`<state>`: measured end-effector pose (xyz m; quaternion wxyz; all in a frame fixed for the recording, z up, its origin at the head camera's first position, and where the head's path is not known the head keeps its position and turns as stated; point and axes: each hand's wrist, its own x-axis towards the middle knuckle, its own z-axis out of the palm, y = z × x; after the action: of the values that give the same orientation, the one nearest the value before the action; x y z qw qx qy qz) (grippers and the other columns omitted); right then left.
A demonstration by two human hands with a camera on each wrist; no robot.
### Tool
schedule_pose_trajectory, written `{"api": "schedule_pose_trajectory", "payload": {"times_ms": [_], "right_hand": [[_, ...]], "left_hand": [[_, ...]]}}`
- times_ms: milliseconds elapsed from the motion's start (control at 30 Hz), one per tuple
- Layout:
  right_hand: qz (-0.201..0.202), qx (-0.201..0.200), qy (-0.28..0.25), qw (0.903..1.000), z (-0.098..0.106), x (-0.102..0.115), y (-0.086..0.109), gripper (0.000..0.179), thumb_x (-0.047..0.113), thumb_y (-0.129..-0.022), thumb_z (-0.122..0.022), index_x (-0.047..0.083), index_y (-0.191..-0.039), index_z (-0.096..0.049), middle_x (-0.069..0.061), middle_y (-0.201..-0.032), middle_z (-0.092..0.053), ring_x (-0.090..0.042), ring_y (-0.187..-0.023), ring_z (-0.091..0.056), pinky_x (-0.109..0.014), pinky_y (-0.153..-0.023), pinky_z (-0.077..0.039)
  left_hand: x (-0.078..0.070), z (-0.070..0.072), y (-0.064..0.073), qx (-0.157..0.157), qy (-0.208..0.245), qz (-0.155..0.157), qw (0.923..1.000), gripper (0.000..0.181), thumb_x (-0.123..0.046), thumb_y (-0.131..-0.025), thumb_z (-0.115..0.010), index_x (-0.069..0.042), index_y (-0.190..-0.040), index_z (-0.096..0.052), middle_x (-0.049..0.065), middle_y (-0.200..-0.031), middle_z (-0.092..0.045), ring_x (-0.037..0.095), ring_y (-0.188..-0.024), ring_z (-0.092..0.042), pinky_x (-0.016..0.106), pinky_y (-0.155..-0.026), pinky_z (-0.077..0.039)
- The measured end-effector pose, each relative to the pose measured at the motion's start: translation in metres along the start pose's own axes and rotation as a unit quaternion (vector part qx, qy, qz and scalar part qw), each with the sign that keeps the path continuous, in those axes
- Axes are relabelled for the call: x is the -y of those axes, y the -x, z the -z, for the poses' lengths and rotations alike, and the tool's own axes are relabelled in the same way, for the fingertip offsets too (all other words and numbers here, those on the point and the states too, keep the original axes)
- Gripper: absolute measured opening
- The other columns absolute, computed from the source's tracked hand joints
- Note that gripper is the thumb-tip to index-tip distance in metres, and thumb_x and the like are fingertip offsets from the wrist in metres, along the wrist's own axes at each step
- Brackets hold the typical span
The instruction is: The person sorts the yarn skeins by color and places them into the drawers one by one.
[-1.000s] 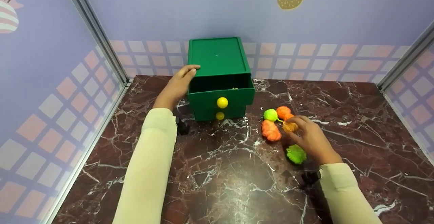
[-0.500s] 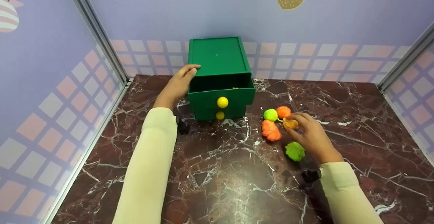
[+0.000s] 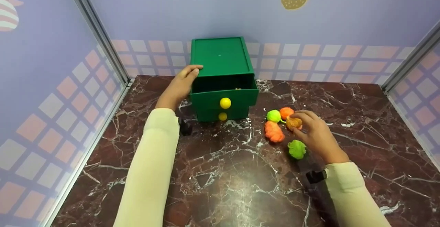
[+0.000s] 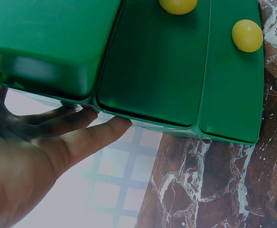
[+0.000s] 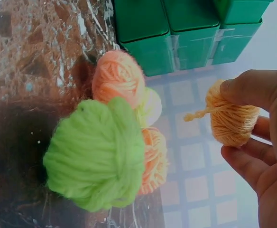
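Observation:
My right hand (image 3: 319, 138) pinches a small golden-orange ball of yarn (image 5: 233, 121) between thumb and fingers, and a short tail of yarn sticks out from it. Close by on the marble tabletop lie a green ball of yarn (image 3: 297, 149), a coral ball of yarn (image 3: 274, 131), a lime-yellow ball of yarn (image 3: 273, 116) and an orange ball of yarn (image 3: 286, 112). A green drawer cabinet (image 3: 221, 55) stands against the back wall, its top drawer (image 3: 209, 98) pulled out. My left hand (image 3: 180, 86) touches the cabinet's left side with fairly straight fingers (image 4: 98, 140).
Yellow round knobs (image 3: 225, 103) mark the drawer fronts. A small yellowish thing (image 3: 238, 89) shows inside the top drawer. Patterned panels (image 3: 343, 17) enclose the back and both sides of the dark red marble tabletop (image 3: 233, 172).
The green ball of yarn has rolled slightly back and left. My right hand has shifted a little with the golden-orange ball of yarn; the left hand and drawer stay put.

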<state>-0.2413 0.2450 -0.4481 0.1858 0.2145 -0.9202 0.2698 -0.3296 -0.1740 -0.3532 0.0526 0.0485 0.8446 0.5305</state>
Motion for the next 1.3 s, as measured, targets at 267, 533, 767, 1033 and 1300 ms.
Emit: {"api": "schedule_pose_trajectory", "payload": {"times_ms": [267,533,767,1033,1300], "right_hand": [[0.020,-0.019,0.002,0.9996,0.005,0.006,-0.004,0.034,0.011,-0.081,-0.079,0.010,-0.113,-0.067,-0.010,-0.123,-0.062,-0.033,-0.108,-0.061,-0.051,-0.088,-0.050],[0.031,-0.030,0.007,0.9990,0.011,0.013,-0.006,0.035,0.009,-0.080,-0.079,0.010,-0.113,-0.067,-0.009,-0.122,-0.062,-0.030,-0.109,-0.062,-0.048,-0.089,-0.050],[0.036,-0.037,0.006,0.9987,0.016,0.021,-0.010,0.037,0.008,-0.080,-0.079,0.010,-0.115,-0.067,-0.009,-0.125,-0.061,-0.028,-0.106,-0.063,-0.045,-0.083,-0.054],[0.059,-0.052,0.005,0.9969,0.020,0.029,-0.015,0.036,0.007,-0.081,-0.078,0.011,-0.115,-0.068,-0.010,-0.124,-0.062,-0.027,-0.105,-0.063,-0.043,-0.082,-0.053],[0.086,-0.073,0.014,0.9935,0.023,0.038,-0.026,0.036,0.007,-0.081,-0.078,0.011,-0.115,-0.067,-0.010,-0.124,-0.062,-0.030,-0.108,-0.062,-0.048,-0.085,-0.051]], "left_hand": [[-0.002,0.000,0.001,0.006,0.016,0.009,0.9998,0.040,-0.050,-0.102,-0.036,-0.040,-0.139,-0.046,-0.004,-0.157,-0.030,0.021,-0.147,-0.024,0.050,-0.117,-0.023],[0.000,-0.001,-0.001,-0.003,0.023,0.004,0.9997,0.039,-0.049,-0.102,-0.038,-0.038,-0.138,-0.048,-0.001,-0.156,-0.032,0.023,-0.142,-0.031,0.048,-0.114,-0.029],[0.001,-0.001,-0.002,-0.007,0.022,-0.003,0.9997,0.039,-0.048,-0.103,-0.038,-0.036,-0.138,-0.049,-0.001,-0.155,-0.034,0.022,-0.141,-0.032,0.047,-0.114,-0.029],[0.001,0.000,-0.002,-0.005,0.011,0.002,0.9999,0.040,-0.050,-0.102,-0.038,-0.038,-0.139,-0.048,-0.002,-0.156,-0.033,0.022,-0.143,-0.030,0.048,-0.115,-0.028],[0.001,0.002,-0.002,0.010,-0.007,0.006,0.9999,0.042,-0.054,-0.101,-0.035,-0.041,-0.140,-0.044,-0.005,-0.157,-0.030,0.022,-0.147,-0.025,0.051,-0.117,-0.023]]}}
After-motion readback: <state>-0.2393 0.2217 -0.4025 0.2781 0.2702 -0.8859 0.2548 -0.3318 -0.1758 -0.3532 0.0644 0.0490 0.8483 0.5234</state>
